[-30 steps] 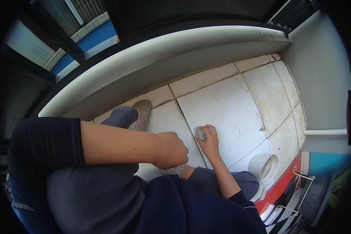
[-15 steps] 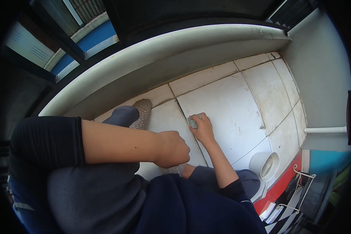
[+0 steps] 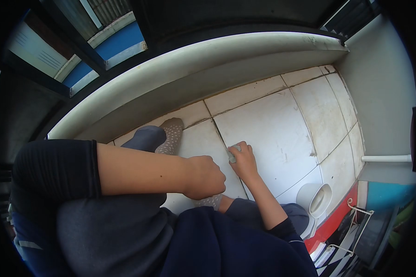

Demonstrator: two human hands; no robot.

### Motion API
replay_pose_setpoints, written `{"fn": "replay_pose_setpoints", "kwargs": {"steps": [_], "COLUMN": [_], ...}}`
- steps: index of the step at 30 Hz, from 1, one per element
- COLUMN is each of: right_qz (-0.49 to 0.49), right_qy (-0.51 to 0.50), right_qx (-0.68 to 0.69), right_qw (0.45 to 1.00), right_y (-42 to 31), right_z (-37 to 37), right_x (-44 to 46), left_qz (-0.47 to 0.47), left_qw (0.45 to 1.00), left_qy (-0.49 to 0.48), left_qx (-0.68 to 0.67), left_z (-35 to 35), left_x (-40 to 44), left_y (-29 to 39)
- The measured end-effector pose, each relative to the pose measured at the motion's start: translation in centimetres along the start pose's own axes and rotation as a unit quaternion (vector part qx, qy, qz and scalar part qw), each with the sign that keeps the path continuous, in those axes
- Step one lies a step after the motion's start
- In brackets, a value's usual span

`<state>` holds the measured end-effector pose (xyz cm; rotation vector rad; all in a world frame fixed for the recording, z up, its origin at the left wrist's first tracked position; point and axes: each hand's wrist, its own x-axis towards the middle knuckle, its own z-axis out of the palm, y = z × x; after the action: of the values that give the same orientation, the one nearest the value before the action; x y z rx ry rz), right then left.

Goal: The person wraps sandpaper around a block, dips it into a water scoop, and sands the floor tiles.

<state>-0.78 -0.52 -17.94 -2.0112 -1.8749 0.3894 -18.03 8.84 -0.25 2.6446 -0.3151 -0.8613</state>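
Observation:
My right hand point(image 3: 245, 162) is closed round a small crumpled grey-green piece point(image 3: 235, 152) that looks like a cloth or scrub pad. It presses this onto the white floor tile point(image 3: 263, 122), beside the dark grout line. My left hand point(image 3: 205, 177) is curled into a fist in front of my body, with the forearm crossing over my bent leg. Nothing sticks out of the fist; its palm side is hidden. My feet in dotted socks point(image 3: 173, 134) rest on the tiles to the left of the right hand.
A white dipper point(image 3: 315, 196) with a handle stands on the floor at the right. A low curved wall point(image 3: 194, 55) borders the tiles. A white pipe point(image 3: 386, 158) comes from the right wall. A wire rack point(image 3: 360, 226) stands beyond the red edge point(image 3: 330, 225).
My right hand has slid a short way back toward my body along the grout line, still gripping the grey-green piece. The left fist has stayed in place. The view has shifted slightly.

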Motion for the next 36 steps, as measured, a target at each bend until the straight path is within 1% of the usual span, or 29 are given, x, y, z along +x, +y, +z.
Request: {"fn": "replay_pose_setpoints", "kwargs": {"steps": [2, 4, 5, 6, 9, 13, 15, 20, 22, 26, 28, 31, 32, 34, 36], "right_qz": [-0.002, 0.001, -0.008, -0.02, -0.016, -0.033, -0.039, -0.04, -0.037, -0.046, -0.057, -0.067, -0.064, -0.065, -0.059], "right_qy": [-0.004, -0.007, 0.012, 0.033, 0.025, -0.002, -0.015, 0.02, 0.025, 0.007, -0.012, -0.003, -0.001, 0.034, 0.03], "right_qx": [-0.001, -0.002, -0.003, -0.004, -0.005, 0.007, 0.004, 0.002, -0.009, -0.023, -0.039, -0.036, -0.037, -0.04, -0.039], "right_qw": [1.0, 1.0, 1.0, 0.999, 1.0, 0.999, 0.999, 0.999, 0.999, 0.999, 0.998, 0.997, 0.997, 0.996, 0.997], "right_y": [0.2, 0.2, 0.1, 0.0, -0.1, 0.7, 0.6, -0.2, -0.2, 0.3, 0.5, 0.6, 0.5, 0.2, 0.1], "right_z": [0.1, 0.4, 1.0, 1.3, 1.4, -0.1, -0.6, 0.7, 1.1, 0.0, -0.4, -0.1, 0.3, 1.3, 1.3], "right_x": [-0.2, -0.1, 1.0, 2.0, 3.4, 0.1, -1.4, 2.6, 3.4, -0.3, -2.2, -1.0, 0.0, 2.4, 2.3], "left_qz": [0.001, -0.006, -0.004, 0.001, 0.007, 0.004, 0.0, -0.001, 0.014, 0.004, 0.011, 0.006, 0.009, 0.008, 0.013], "left_qw": [1.0, 0.999, 0.999, 1.0, 1.0, 1.0, 1.0, 1.0, 1.0, 1.0, 1.0, 1.0, 1.0, 1.0, 1.0], "left_qy": [0.006, -0.031, -0.033, -0.023, -0.009, 0.011, 0.004, -0.03, 0.004, 0.007, 0.026, -0.003, -0.004, -0.004, 0.007], "left_qx": [-0.01, -0.001, 0.0, 0.003, 0.006, -0.006, -0.008, -0.002, 0.004, -0.005, -0.011, 0.003, 0.005, -0.007, 0.0], "left_z": [0.1, 0.1, 0.0, 0.0, -0.1, 0.0, 0.4, 0.3, 0.2, -0.1, 0.2, 0.3, 0.2, -0.2, -0.4], "left_x": [-0.2, 0.0, 0.0, 0.1, 0.3, -0.2, -0.4, 0.1, 0.1, -0.3, -0.7, -0.5, -0.3, -0.1, 0.0], "left_y": [0.0, 0.1, 0.2, 0.2, 0.4, 0.2, -0.1, 0.3, 0.4, 0.2, -0.1, 0.0, 0.2, 0.5, 0.6]}}
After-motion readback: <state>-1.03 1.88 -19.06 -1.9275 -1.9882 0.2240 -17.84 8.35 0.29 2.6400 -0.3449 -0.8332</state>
